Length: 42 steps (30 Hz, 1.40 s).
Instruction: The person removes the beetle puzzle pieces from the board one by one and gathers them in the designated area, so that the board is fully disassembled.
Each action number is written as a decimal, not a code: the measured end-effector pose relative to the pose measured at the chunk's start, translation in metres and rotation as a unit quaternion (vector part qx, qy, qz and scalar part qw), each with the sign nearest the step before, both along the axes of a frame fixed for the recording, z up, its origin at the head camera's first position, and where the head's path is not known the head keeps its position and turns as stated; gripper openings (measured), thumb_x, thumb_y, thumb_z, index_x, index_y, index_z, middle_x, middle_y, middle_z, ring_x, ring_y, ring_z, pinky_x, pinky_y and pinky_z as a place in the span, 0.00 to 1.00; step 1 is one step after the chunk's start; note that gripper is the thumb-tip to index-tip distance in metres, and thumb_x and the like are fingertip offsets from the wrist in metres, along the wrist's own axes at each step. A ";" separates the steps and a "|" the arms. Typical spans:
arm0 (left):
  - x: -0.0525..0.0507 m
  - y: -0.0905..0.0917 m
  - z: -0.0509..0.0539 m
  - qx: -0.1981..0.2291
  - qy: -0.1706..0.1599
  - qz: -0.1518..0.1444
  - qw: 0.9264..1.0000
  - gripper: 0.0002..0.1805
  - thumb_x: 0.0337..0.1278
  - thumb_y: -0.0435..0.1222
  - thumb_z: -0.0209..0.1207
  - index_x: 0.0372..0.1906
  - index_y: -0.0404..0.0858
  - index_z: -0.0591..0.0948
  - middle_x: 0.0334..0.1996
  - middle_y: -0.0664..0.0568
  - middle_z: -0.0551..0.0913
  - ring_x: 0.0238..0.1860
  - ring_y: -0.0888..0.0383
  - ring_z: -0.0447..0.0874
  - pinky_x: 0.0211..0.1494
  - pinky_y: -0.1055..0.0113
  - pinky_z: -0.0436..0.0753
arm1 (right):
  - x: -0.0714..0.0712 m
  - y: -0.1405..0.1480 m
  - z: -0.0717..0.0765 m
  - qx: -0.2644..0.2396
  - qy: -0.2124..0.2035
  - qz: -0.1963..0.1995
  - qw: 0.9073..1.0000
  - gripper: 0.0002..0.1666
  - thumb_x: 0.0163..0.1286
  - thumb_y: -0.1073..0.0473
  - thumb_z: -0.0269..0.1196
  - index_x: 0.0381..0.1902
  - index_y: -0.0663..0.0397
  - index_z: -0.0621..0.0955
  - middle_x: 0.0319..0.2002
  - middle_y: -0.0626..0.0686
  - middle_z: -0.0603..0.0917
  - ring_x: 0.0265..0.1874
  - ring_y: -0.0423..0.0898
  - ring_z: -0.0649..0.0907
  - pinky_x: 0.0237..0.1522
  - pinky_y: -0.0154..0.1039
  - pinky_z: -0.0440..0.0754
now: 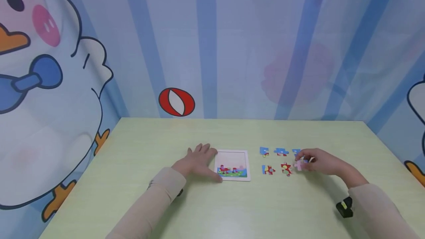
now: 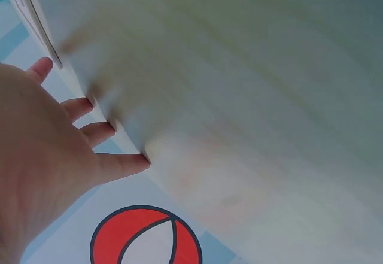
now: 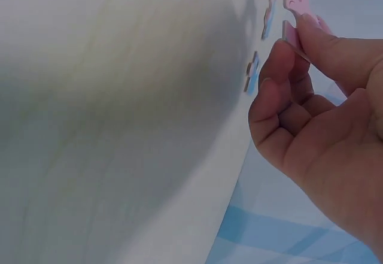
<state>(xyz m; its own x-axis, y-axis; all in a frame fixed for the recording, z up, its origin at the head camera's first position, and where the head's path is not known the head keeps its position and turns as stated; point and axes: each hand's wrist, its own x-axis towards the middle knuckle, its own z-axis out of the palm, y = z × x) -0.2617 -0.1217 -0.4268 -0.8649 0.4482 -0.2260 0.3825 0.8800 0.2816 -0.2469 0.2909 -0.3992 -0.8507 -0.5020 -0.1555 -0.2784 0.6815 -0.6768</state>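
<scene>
A pink jigsaw puzzle piece [image 3: 297, 2] is pinched between the thumb and fingers of my right hand [image 1: 320, 162], held just above the table by the other pieces. My left hand [image 1: 197, 163] lies with spread fingers at the left edge of a white-framed puzzle tray [image 1: 249, 165], thumb at its lower left corner. Along the tray's bottom runs a colourful strip with green, blue and red; its upper part is plain pale. In the left wrist view, the fingertips of the left hand [image 2: 54, 156] touch the tabletop.
Right of the tray, several loose puzzle pieces lie in two rows, among them a blue-and-red piece [image 1: 281, 152] and a red-and-yellow piece [image 1: 286, 169]. The pale table [image 1: 232, 209] ends at a blue striped backdrop [image 1: 232, 47] with cartoon figures.
</scene>
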 end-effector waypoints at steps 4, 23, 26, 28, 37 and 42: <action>0.000 -0.001 0.000 0.001 -0.006 0.004 1.000 0.53 0.38 0.67 0.64 0.70 0.47 0.62 0.75 0.42 0.52 0.75 0.37 0.44 0.68 0.31 0.47 | 0.000 0.005 -0.006 0.020 0.004 -0.018 1.000 0.10 0.65 0.67 0.61 0.44 0.59 0.79 0.33 0.51 0.73 0.29 0.45 0.70 0.27 0.34 0.70; 0.000 -0.002 0.001 0.005 -0.011 0.006 1.000 0.53 0.38 0.67 0.64 0.71 0.48 0.61 0.75 0.42 0.51 0.75 0.38 0.43 0.69 0.31 0.46 | -0.001 0.009 -0.014 0.041 0.032 -0.020 0.998 0.10 0.62 0.66 0.64 0.42 0.61 0.81 0.32 0.50 0.76 0.29 0.44 0.70 0.28 0.35 0.70; 0.000 -0.002 -0.001 0.002 -0.008 0.004 1.000 0.54 0.38 0.67 0.64 0.71 0.48 0.61 0.75 0.43 0.51 0.75 0.38 0.43 0.69 0.31 0.46 | 0.000 0.008 -0.014 0.045 0.040 -0.025 0.998 0.09 0.61 0.66 0.65 0.40 0.60 0.81 0.32 0.50 0.76 0.31 0.44 0.71 0.30 0.36 0.70; -0.001 -0.002 -0.002 0.001 -0.006 0.003 1.000 0.54 0.38 0.68 0.64 0.71 0.48 0.61 0.75 0.43 0.51 0.75 0.38 0.44 0.68 0.31 0.47 | 0.000 0.008 -0.015 0.046 0.044 -0.026 0.998 0.09 0.61 0.65 0.65 0.40 0.61 0.81 0.32 0.50 0.76 0.31 0.44 0.71 0.30 0.36 0.70; -0.001 -0.001 -0.003 0.001 -0.008 0.005 1.000 0.55 0.38 0.68 0.64 0.72 0.48 0.61 0.75 0.43 0.51 0.75 0.38 0.43 0.68 0.30 0.47 | -0.001 0.008 -0.019 0.055 0.046 -0.032 0.997 0.10 0.61 0.65 0.66 0.41 0.62 0.81 0.33 0.49 0.77 0.32 0.44 0.72 0.32 0.38 0.72; 0.000 -0.001 -0.001 -0.002 -0.007 0.004 1.000 0.55 0.38 0.68 0.63 0.72 0.48 0.60 0.75 0.43 0.51 0.75 0.38 0.43 0.68 0.31 0.47 | -0.001 0.008 -0.020 0.064 0.056 -0.033 0.996 0.11 0.62 0.66 0.66 0.42 0.63 0.81 0.33 0.49 0.78 0.31 0.44 0.72 0.32 0.38 0.72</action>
